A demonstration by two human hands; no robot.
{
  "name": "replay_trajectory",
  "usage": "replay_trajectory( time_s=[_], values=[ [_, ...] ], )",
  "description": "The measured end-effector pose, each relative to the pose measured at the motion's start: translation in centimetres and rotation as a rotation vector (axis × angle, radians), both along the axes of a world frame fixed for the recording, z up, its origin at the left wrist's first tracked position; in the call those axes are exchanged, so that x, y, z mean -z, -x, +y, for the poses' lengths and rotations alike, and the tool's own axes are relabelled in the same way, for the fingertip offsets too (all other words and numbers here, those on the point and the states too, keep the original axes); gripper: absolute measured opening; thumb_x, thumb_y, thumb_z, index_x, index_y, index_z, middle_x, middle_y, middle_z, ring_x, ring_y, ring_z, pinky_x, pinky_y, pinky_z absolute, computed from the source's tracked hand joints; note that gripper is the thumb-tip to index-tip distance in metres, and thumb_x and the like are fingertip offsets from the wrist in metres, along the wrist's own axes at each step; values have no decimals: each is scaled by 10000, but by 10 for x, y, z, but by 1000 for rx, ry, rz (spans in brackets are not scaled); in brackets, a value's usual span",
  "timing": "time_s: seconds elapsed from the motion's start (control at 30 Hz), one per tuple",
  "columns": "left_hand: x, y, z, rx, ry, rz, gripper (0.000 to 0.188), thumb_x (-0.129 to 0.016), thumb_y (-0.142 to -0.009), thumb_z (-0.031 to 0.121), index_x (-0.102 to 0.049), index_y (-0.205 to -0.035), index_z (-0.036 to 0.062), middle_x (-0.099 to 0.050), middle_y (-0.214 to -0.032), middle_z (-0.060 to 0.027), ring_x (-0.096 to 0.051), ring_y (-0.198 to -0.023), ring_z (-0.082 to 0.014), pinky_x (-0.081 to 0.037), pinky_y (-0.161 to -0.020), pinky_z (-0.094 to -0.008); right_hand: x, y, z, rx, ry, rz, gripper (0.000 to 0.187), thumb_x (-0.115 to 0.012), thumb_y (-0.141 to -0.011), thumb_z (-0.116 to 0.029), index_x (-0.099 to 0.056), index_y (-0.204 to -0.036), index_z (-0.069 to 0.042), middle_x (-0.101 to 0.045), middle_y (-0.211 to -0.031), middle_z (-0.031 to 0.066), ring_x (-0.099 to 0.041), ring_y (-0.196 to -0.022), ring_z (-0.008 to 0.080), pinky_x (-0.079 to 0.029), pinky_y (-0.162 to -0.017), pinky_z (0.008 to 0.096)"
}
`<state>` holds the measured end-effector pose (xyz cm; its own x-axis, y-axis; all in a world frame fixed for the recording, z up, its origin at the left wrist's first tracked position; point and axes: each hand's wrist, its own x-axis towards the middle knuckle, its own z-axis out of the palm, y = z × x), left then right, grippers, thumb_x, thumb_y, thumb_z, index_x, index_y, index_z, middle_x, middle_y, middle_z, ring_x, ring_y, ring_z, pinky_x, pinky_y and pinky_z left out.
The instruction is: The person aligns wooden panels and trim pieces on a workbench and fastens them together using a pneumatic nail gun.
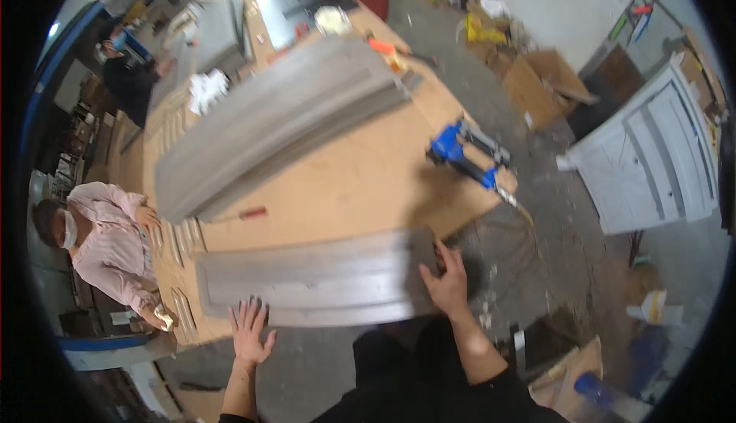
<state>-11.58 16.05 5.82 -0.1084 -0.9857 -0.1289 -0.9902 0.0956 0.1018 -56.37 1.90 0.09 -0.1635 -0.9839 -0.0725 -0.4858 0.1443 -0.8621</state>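
Observation:
A long grey wooden panel (330, 281) with a recessed middle lies along the near edge of the table in front of me. My left hand (251, 332) is open, its fingers spread over the panel's near edge toward the left end. At the right end my right hand (447, 279) holds the panel, thumb on its face and fingers around the end edge. A dark shadow covers that end. Beyond the panel, a blue and black air nail gun (464, 155) rests near the table's right edge, with a hose fitting at its tail.
A stack of curved grey panels (284, 116) spans the tan tabletop (330, 201). A red-handled tool (253, 212) lies before it. At the left, a person in pink (115, 243) works by several thin strips. Right of the table are a cardboard box (544, 86) and a white drawer front (644, 155).

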Motion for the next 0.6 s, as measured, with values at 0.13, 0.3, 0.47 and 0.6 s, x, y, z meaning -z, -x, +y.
replay_trajectory(
  time_s=[0.13,0.3,0.47,0.6],
  values=[
    [7,113,-60,16,81,233,627,-708,-855,321,-554,-1423,108,-468,-1521,-147,-338,-1458,-423,-137,-1191,-654,10,13,-8,-68,-20,-92,562,-738,-888,-99,-549,-1413,-26,-614,-1161,163,-641,-1052,255,-526,-890,329],
    [39,271,-165,24,227,421,488,-727,-868,239,-614,-1326,115,-535,-1414,-131,-424,-1370,-376,-216,-1158,-617,10,17,-18,-95,-223,-368,545,-676,-940,-144,-515,-1455,-65,-638,-1213,180,-656,-1071,280,-514,-921,348],
    [51,324,-210,-106,233,435,311,-695,-908,227,-655,-1189,101,-555,-1089,-89,-496,-1151,-292,-225,-1146,-567,9,25,-24,-161,-99,-353,560,-680,-935,-65,-505,-1467,-67,-635,-1108,139,-633,-849,210,-543,-740,301],
    [55,329,-211,-160,213,422,241,-686,-919,232,-666,-1120,100,-550,-1064,-88,-503,-1130,-279,-214,-1145,-545,10,30,-27,-179,-71,-405,555,-684,-933,-72,-510,-1459,-49,-641,-1127,154,-642,-863,231,-547,-755,315]
  ],
)
